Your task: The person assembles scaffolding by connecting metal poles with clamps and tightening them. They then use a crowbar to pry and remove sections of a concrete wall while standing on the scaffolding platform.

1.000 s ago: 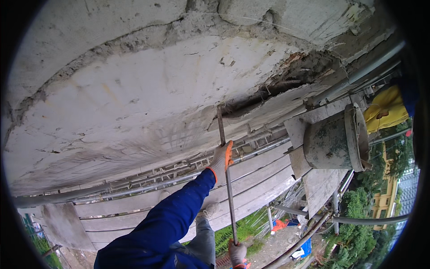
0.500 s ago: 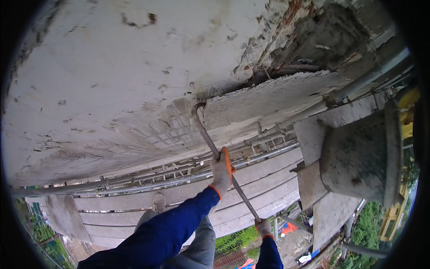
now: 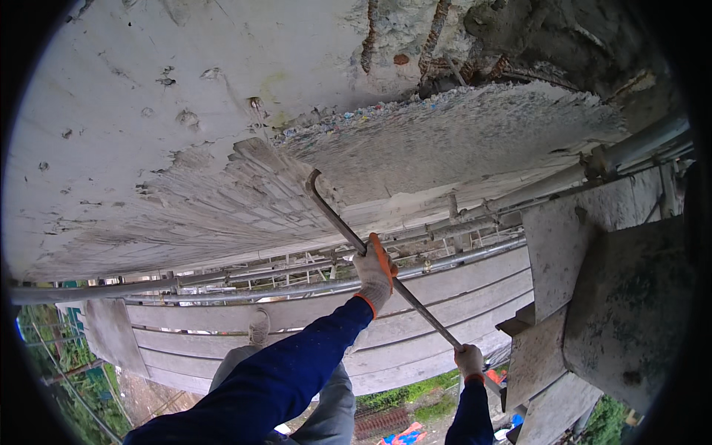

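Note:
A long steel crowbar [image 3: 337, 220] with a hooked tip slants across the middle of the view. My left hand [image 3: 374, 271], in a pale knit glove with an orange palm, is wrapped round its upper half. Lower down and to the right, my right hand [image 3: 469, 360], gloved likewise, grips near the other end. The hook points up toward a rough grey wall [image 3: 215, 167] and lies in front of a grey slab-like layer [image 3: 445, 141] with a broken, crumbly edge. Whether the hook touches that surface I cannot tell.
Broken concrete with rusty rebar [image 3: 434, 37] shows at the top. Under me runs a plank scaffold walkway [image 3: 415, 304], where my shoe [image 3: 259, 328] stands, with metal tubes [image 3: 297, 291] along the wall. A large grimy bucket [image 3: 630, 304] stands at right. Ground and greenery lie far below.
The hook has come away from the slab's broken edge and sits lower. My right hand has moved up and right with the bar. The view has shifted, bringing more rebar into sight.

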Available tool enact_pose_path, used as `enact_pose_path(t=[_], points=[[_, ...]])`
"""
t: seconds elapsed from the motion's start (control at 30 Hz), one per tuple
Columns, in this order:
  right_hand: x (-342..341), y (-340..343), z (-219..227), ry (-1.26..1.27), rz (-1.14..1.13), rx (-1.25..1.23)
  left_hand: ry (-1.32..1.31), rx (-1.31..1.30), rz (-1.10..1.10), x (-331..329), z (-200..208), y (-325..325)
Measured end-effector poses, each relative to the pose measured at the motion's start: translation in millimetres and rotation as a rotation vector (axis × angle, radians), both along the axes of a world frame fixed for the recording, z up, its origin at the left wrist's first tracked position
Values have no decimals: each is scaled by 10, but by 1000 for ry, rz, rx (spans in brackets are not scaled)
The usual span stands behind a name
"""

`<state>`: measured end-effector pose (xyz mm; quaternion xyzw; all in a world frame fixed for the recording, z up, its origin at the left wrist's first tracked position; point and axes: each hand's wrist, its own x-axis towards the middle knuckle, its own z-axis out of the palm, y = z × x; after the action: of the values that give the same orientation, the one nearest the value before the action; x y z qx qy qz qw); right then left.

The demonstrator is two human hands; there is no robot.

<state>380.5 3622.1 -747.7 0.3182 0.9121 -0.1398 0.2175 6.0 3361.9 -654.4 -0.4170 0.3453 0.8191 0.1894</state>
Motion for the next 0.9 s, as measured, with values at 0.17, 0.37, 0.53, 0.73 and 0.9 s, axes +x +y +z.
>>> enact_pose_path(t=[0.17,0.37,0.53,0.73,0.9], points=[[722,-1469,520,-232,-108,97,-109,-91,-239,78,206,-523],[975,-4008,1833,-160,-519,-116,-85,-82,-519,2,612,-1481],[159,-5371,3243,-284,-556,-253,-56,-56,-705,-194,937,-2093],[-95,-6347,3665,-435,-564,-408,106,47,-760,-355,956,-2571],[680,-5682,2690,-124,-621,-126,-9,64,-652,-187,860,-2326]])
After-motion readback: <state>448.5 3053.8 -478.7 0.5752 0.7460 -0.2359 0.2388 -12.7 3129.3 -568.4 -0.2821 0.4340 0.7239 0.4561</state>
